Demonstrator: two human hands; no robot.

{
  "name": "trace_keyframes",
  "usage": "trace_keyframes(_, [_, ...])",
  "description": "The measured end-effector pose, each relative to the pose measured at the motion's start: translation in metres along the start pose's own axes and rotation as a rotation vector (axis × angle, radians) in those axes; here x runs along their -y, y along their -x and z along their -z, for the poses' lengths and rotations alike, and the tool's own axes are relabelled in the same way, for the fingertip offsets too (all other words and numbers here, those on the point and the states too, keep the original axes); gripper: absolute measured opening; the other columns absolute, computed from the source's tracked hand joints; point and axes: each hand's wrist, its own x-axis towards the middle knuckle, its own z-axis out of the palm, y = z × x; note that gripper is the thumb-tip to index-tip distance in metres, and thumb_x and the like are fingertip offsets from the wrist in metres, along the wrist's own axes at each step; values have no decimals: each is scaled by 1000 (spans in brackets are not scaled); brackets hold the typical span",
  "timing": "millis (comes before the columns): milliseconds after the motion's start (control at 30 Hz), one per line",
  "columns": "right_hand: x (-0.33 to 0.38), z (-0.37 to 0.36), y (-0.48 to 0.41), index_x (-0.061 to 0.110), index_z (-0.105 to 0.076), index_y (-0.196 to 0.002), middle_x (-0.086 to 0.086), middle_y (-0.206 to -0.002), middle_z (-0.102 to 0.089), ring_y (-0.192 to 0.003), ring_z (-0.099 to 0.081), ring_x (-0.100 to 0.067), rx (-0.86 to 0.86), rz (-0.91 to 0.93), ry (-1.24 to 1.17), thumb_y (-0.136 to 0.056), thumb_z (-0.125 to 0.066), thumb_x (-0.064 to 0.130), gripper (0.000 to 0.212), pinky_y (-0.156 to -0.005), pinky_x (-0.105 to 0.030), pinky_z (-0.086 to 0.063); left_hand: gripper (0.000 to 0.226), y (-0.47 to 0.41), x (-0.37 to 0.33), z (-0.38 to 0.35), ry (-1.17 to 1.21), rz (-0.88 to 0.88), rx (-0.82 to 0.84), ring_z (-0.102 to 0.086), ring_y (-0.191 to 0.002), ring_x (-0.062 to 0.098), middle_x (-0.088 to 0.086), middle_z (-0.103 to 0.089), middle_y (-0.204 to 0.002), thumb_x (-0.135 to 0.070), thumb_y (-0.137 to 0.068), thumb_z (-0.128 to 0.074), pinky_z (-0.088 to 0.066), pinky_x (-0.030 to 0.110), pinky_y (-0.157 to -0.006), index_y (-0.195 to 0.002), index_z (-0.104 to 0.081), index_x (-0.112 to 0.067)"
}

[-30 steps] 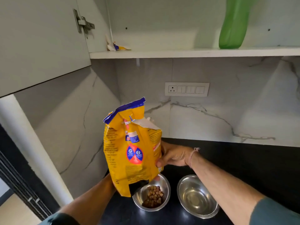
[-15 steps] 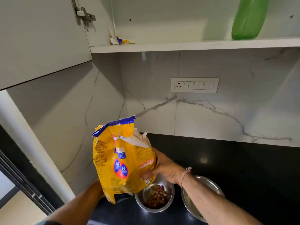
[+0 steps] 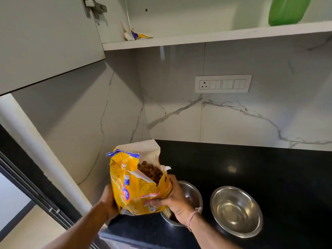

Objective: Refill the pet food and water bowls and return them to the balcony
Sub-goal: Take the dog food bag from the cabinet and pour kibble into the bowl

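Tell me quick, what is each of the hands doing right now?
Left hand: closed, gripping the left side of the yellow pet food bag.
Right hand: closed, gripping the bag's right side.

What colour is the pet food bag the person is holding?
The bag is mainly yellow with a blue top edge; the head view shows it.

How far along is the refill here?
Done: unclear, since the right hand hides most of the left bowl. In hand: it and the left hand hold the open food bag upright, kibble showing. Left: the right bowl looks empty; both bowls sit on the counter, not the balcony.
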Motion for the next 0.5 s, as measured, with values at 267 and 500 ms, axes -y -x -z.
trace_keyframes(267, [-25,-32,8,17,-50,-135,-9,-128,-70,-122,-65,-28,-93,-7,-161,-47,-105,16,104,-105,-56,-52,53,-11,-12,8,-111,-20,-6,-70,-71,34,13,-75,-68,-45,-105,-25,-60,42,-55,-93,-65,-13])
trace_keyframes(500, [-33,-57,14,17,-59,-136,-13,-128,-71,-124,-64,-33,-145,44,-279,-58,-99,8,89,-105,-62,-49,51,-9,-30,11,-261,-20,26,-67,-67,31,10,-72,-61,-41,-107,-26,-57,33,-41,-88,-63,-11])
